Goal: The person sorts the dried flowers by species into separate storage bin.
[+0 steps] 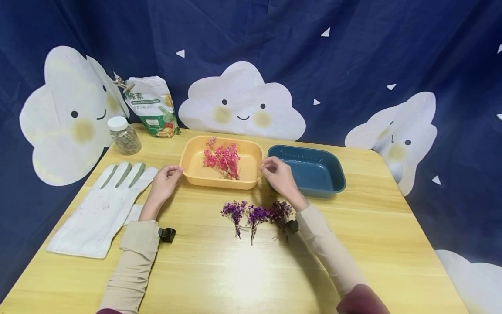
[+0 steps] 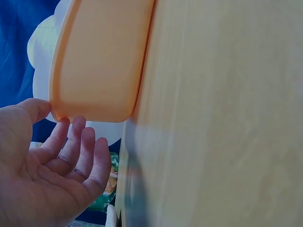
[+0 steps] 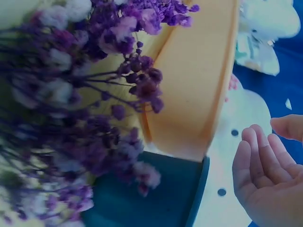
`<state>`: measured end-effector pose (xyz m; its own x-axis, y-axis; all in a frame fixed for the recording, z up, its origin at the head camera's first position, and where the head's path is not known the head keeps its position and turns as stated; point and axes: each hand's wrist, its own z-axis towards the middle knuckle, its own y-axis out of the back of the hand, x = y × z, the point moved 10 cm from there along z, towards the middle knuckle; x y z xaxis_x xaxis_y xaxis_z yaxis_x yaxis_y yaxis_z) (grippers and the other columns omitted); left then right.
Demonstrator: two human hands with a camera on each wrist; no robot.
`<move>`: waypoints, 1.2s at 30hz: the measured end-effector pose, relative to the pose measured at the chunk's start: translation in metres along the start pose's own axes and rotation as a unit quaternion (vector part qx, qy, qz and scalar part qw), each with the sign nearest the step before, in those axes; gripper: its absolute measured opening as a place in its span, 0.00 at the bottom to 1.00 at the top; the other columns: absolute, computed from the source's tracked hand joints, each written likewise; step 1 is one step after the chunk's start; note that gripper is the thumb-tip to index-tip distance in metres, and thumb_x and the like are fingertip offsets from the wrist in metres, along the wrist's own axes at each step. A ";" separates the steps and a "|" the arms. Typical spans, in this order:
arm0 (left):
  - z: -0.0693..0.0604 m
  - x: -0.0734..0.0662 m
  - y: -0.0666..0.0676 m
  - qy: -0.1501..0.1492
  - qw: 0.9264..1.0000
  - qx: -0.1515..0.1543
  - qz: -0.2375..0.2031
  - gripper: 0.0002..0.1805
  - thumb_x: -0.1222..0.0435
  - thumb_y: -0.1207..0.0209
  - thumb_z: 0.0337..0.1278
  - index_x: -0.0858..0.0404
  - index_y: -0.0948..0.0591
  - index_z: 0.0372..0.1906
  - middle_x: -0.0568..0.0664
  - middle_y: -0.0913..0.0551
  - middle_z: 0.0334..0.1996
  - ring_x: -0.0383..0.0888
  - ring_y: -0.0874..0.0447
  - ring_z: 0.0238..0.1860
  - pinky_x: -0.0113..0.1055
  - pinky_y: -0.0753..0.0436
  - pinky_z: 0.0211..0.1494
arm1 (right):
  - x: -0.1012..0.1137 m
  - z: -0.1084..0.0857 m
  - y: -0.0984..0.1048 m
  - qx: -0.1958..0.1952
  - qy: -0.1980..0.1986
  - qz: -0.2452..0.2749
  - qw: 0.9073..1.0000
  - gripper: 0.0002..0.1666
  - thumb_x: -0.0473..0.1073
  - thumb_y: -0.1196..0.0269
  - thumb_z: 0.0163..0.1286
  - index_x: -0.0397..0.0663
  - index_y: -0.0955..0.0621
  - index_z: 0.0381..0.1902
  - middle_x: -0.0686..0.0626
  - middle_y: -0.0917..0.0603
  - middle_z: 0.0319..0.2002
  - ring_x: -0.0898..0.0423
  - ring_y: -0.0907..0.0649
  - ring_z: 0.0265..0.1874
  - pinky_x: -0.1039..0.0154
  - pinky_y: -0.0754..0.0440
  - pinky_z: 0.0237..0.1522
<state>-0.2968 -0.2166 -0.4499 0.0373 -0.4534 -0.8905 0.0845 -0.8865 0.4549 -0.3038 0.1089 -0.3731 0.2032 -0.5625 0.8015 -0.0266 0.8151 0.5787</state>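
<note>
A yellow-orange plastic basin (image 1: 219, 182) stands mid-table, with a pink dried flower bunch (image 1: 225, 159) inside. At its left end, my left hand (image 1: 166, 181) pinches the rim between thumb and fingertips; the left wrist view shows this grip on the orange basin (image 2: 94, 61). My right hand (image 1: 280, 174) is beside the basin's right end. In the right wrist view this hand (image 3: 270, 175) has its thumb and fingers apart, with a gap to the basin (image 3: 194, 85). Three small purple dried flower bunches (image 1: 256, 214) lie in front of the basin, one near my right wrist.
A dark teal basin (image 1: 333, 176) stands right of the orange one, under my right hand. White gloves (image 1: 92, 218) lie at left. Behind them are a white-capped jar (image 1: 126, 139) and a clipped white-and-green bag (image 1: 153, 109). A blue cloud-print curtain (image 1: 243, 35) hangs behind the table.
</note>
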 end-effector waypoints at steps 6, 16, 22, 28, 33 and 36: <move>0.000 -0.001 0.001 0.001 1.000 -0.003 -0.003 0.25 0.54 0.54 0.71 0.73 0.28 0.55 0.65 0.24 0.47 0.53 0.26 0.47 0.38 0.28 0.50 | -0.012 -0.013 0.029 -0.049 -0.014 0.022 0.998 0.12 0.40 0.37 0.65 0.39 0.19 0.44 0.42 0.15 0.38 0.50 0.17 0.39 0.58 0.20 0.47; -0.002 -0.003 0.002 0.008 1.000 0.004 -0.001 0.29 0.50 0.55 0.70 0.72 0.30 0.58 0.67 0.26 0.52 0.59 0.27 0.54 0.49 0.28 0.57 | -0.049 -0.035 0.091 -0.149 -0.066 0.044 0.986 0.11 0.38 0.35 0.64 0.38 0.18 0.42 0.39 0.15 0.39 0.69 0.20 0.28 0.75 0.21 0.34; -0.007 -0.025 0.018 -0.020 0.998 -0.057 0.000 0.27 0.52 0.53 0.70 0.72 0.29 0.58 0.65 0.27 0.54 0.59 0.27 0.53 0.46 0.27 0.53 | -0.086 -0.055 0.138 -0.234 -0.112 0.045 0.965 0.12 0.38 0.36 0.64 0.35 0.19 0.41 0.62 0.19 0.25 0.72 0.23 0.24 0.79 0.26 0.29; -0.018 -0.061 0.009 -0.065 0.995 -0.066 -0.024 0.22 0.57 0.49 0.69 0.71 0.26 0.54 0.62 0.24 0.50 0.52 0.26 0.50 0.33 0.27 0.50 | -0.119 -0.078 0.170 -0.278 -0.169 0.043 0.945 0.13 0.38 0.38 0.65 0.32 0.20 0.43 0.72 0.26 0.20 0.73 0.26 0.22 0.79 0.29 0.26; -0.030 -0.086 -0.027 -0.111 0.993 0.006 -0.032 0.17 0.62 0.45 0.66 0.71 0.24 0.52 0.61 0.21 0.46 0.50 0.24 0.46 0.25 0.24 0.45 | -0.142 -0.090 0.181 -0.259 -0.240 0.001 0.936 0.21 0.45 0.41 0.68 0.37 0.22 0.53 0.57 0.22 0.35 0.67 0.27 0.32 0.75 0.29 0.32; -0.040 -0.096 -0.049 -0.129 0.990 0.046 -0.026 0.15 0.64 0.44 0.65 0.71 0.24 0.51 0.59 0.20 0.44 0.50 0.23 0.44 0.28 0.22 0.45 | -0.150 -0.092 0.179 -0.229 -0.265 -0.005 0.937 0.27 0.50 0.44 0.70 0.37 0.26 0.60 0.47 0.24 0.46 0.62 0.28 0.37 0.71 0.29 0.35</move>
<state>-0.2648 -0.1258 -0.3870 -0.2216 -0.4048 -0.8871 -0.0122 -0.9085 0.4176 -0.2489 0.3519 -0.4040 -0.3166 -0.4620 0.8284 0.4205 0.7145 0.5592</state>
